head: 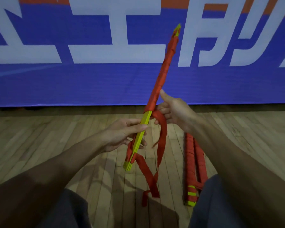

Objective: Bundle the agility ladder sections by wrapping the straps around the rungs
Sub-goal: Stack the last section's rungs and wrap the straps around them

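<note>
A stack of yellow ladder rungs (142, 129) points up and away from me, tilted to the right. Red strap wraps (163, 71) cover its upper half almost to the far tip. My left hand (122, 134) grips the bare yellow lower part of the stack. My right hand (173, 111) holds the loose red strap (160, 142) right at the end of the wrapped part, thumb up against the wraps. The rest of the strap hangs down in loops to the floor between my knees.
Two wrapped red bundles (194, 163) lie on the wooden floor (56, 137) by my right knee. A blue banner (89, 83) with large white letters stands just beyond. My legs in dark shorts frame the bottom of the view.
</note>
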